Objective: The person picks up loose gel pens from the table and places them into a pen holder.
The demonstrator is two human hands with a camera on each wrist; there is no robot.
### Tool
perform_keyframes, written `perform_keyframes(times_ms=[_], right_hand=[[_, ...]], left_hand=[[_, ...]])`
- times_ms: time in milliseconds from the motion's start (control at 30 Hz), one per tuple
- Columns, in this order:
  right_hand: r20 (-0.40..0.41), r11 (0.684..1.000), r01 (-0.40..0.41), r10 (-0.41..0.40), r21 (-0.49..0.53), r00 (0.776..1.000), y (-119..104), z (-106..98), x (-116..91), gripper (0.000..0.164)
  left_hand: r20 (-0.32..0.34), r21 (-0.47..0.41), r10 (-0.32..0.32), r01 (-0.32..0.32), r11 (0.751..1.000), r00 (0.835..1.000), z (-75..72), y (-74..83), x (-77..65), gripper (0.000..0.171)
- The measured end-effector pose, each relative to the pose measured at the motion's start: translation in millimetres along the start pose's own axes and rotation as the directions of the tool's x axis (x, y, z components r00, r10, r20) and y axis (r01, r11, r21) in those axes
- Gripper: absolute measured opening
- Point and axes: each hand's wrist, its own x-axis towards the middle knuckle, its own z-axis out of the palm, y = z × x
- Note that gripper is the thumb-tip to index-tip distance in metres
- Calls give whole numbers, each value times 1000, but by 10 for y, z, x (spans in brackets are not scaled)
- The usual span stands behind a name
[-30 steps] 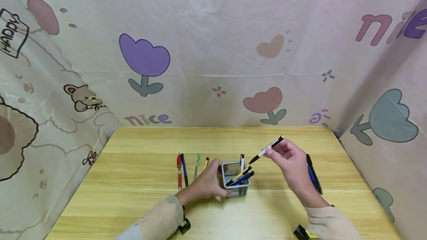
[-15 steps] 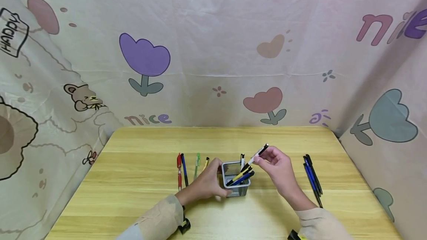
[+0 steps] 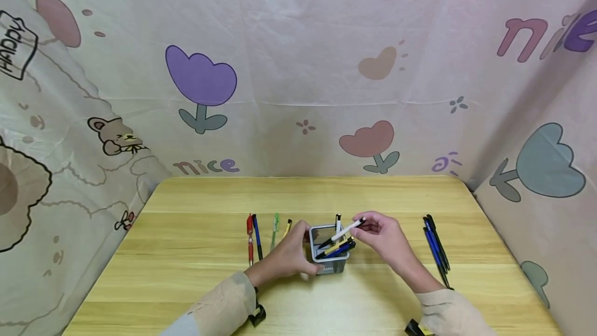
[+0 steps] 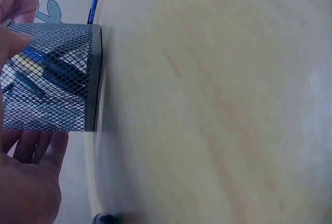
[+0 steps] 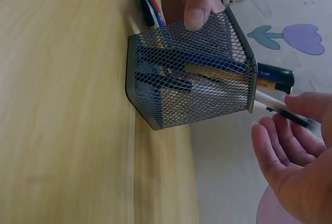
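My left hand (image 3: 290, 254) grips a square metal-mesh pen holder (image 3: 332, 268) from its left side, thumb toward the near face. A yellow-and-black pen (image 3: 332, 249), a blue-and-black pen (image 3: 345, 247) and a white pen (image 3: 338, 220) lean inside it. Over the rim slants a second white pen (image 3: 345, 231), its black tip inside the holder. Thumb and fingers of my right hand (image 3: 386, 240) pinch this pen near its black top end. In the right wrist view the mesh wall (image 5: 202, 97) stands close in front of the right hand (image 5: 301, 156).
Left of the holder lie a red pen (image 3: 250, 240), a blue pen (image 3: 257, 237), a green pen (image 3: 275, 226) and a yellow pen (image 3: 287, 227), partly behind the left hand. Several blue and black pens (image 3: 437, 248) lie at the right. A printed cloth (image 3: 289, 66) hangs behind the table.
My right hand has brought the white pen left and down, from beside the holder to inside its rim, and the pen now lies flatter. The left hand keeps its grip in place.
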Motion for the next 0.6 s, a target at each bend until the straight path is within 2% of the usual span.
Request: perform_keyframes(times_ms=[167, 400, 500, 600], right_hand=[[36, 999, 34, -34, -12, 999, 17, -12, -10, 38], [25, 995, 69, -67, -65, 997, 72, -94, -51, 42], [-9, 984, 92, -94, -154, 996, 82, -144, -80, 40], [-55, 953, 123, -143, -275, 988, 113, -203, -95, 37]], left_hand=[[4, -13, -6, 6, 1000, 1000, -10, 12, 3, 67], [14, 9, -9, 9, 1000, 1000, -7, 18, -14, 67], [16, 7, -8, 8, 1000, 1000, -7, 15, -13, 67], [19, -3, -5, 5, 1000, 1000, -11, 16, -11, 68]])
